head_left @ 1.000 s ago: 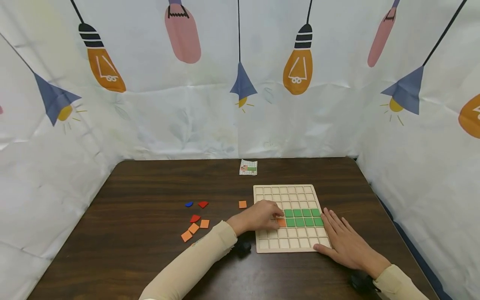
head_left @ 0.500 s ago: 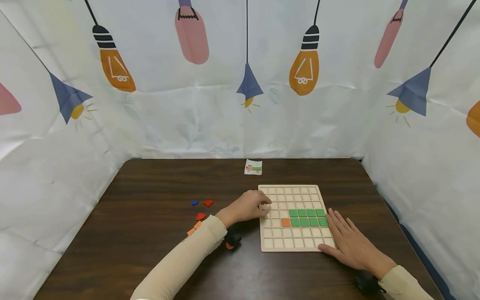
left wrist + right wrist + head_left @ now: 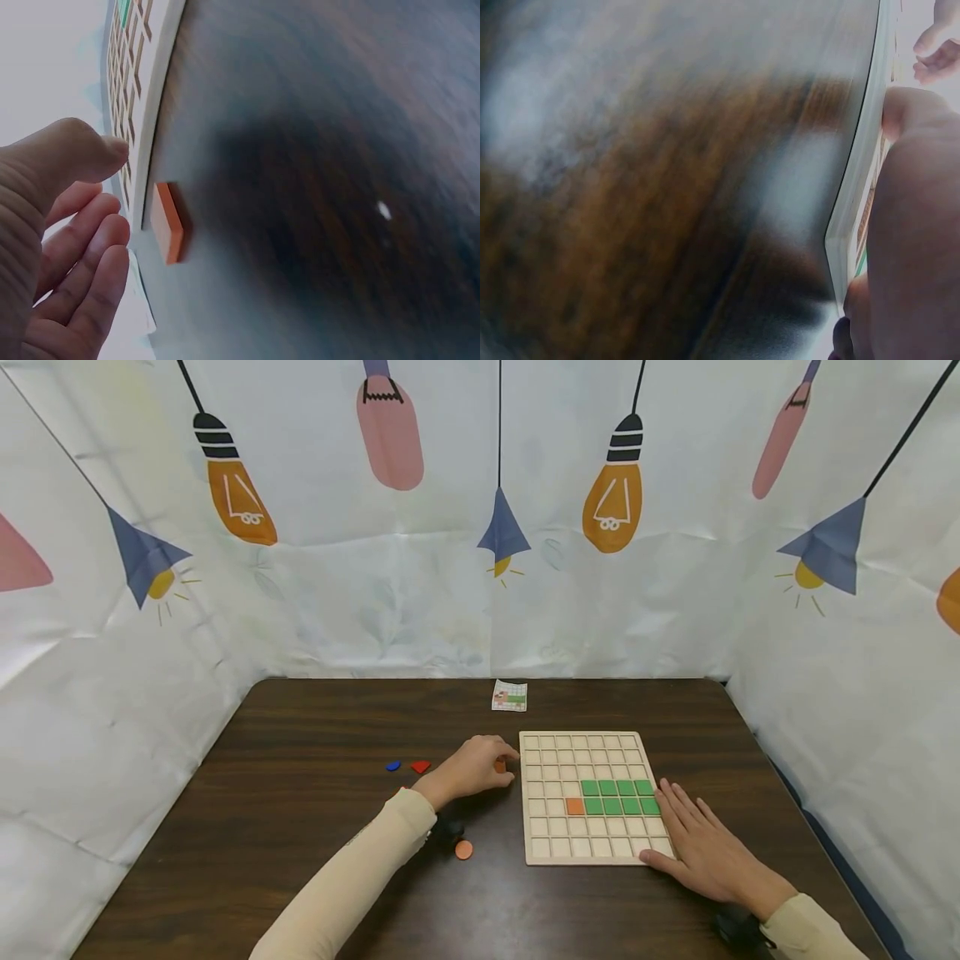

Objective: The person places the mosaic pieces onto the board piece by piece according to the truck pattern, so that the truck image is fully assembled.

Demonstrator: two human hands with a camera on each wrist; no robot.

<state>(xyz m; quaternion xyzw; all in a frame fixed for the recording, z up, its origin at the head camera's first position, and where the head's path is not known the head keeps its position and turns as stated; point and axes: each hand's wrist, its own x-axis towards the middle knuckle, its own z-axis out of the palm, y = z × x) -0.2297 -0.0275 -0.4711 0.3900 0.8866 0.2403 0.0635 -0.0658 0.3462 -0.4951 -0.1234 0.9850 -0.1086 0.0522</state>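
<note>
Close to the board's left edge, my left hand (image 3: pixel 467 770) hovers with thumb and fingers apart beside an orange square tile (image 3: pixel 500 766). The left wrist view has this tile (image 3: pixel 166 223) lying on the table, apart from the fingertips. My right hand (image 3: pixel 703 850) rests with straight fingers along the right edge of the pale gridded board (image 3: pixel 592 849). Two rows of green squares (image 3: pixel 618 797) fill cells at the board's right side, and one orange square (image 3: pixel 574 807) sits left of the lower row.
A round orange piece (image 3: pixel 464 850) lies by the left wrist. Beyond the left forearm are a blue piece (image 3: pixel 393 766) and a red piece (image 3: pixel 421 767); the sleeve hides others. A small printed card (image 3: pixel 510 696) lies at the table's far edge.
The left hand has left the orange square on the board and moved left to the loose orange tile. My right hand stays on the board's edge. The head view has shifted slightly.
</note>
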